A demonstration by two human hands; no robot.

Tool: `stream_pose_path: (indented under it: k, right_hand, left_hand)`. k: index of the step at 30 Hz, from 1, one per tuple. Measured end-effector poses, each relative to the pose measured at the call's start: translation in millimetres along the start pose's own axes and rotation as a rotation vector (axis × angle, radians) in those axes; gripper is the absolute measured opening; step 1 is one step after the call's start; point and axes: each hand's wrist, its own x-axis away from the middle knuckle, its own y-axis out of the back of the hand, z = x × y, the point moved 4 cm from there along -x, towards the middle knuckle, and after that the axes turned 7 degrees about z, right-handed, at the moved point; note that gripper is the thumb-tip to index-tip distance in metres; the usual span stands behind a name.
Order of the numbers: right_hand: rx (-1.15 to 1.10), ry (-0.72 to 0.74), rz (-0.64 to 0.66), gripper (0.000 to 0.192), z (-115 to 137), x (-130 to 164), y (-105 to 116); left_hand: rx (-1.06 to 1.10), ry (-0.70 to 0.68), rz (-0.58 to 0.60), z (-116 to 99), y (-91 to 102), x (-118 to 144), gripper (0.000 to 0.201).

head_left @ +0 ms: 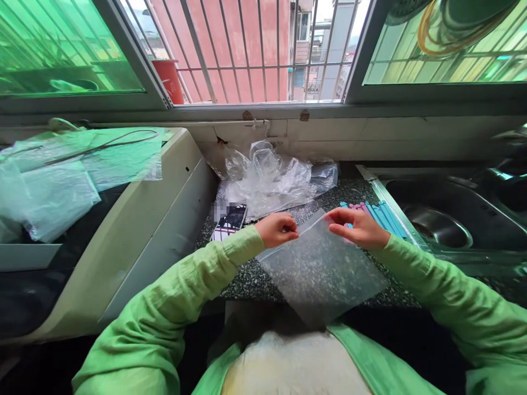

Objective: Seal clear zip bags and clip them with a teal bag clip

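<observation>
Bag (325,269) hung tilted above desk (247,281) front | left hand (279,230) was curled closed on its top edge | right hand (359,229) pinched its upper corner | phone (231,218) and sticks (377,214) lay behind hands | plastic heap (275,181) lay farther | risk: uneven pull could have freed corner; low right-hand sweep could have scattered sticks

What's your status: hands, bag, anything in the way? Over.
Left hand closed on edge of clear bag; right hand at its corner, grip unclear. Bag spread flat. No obstruction visible; crumpled plastic beyond, coloured sticks near right hand.
</observation>
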Motion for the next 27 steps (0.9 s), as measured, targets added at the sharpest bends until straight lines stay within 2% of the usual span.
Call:
stream_pose_path:
  k: [6,11,17,23,27]
  right_hand:
    - [-0.011,-0.069,-0.045,0.041,-0.9,-9.6,1.1]
    - [-0.069,-0.040,-0.098,0.039,2.2,-12.6,14.4]
    - [-0.032,-0.069,-0.158,0.037,-11.9,-18.0,23.4]
    - [-0.003,-0.049,-0.151,0.033,-17.9,-31.9,17.3]
    - [-0.021,-0.035,-0.180,0.030,-16.0,-38.0,25.4]
  left_hand:
    - [-0.038,0.003,-0.073,-3.0,-8.2,-2.7,0.009]
    - [0.012,0.088,-0.146,15.1,-10.3,13.8,0.016]
    - [0.218,0.194,-0.181,39.5,-24.8,32.9,0.015]
    - [0.415,0.292,-0.178,44.3,-35.9,38.3,0.019]
    - [0.511,0.335,-0.228,48.5,-34.4,49.2,0.025]
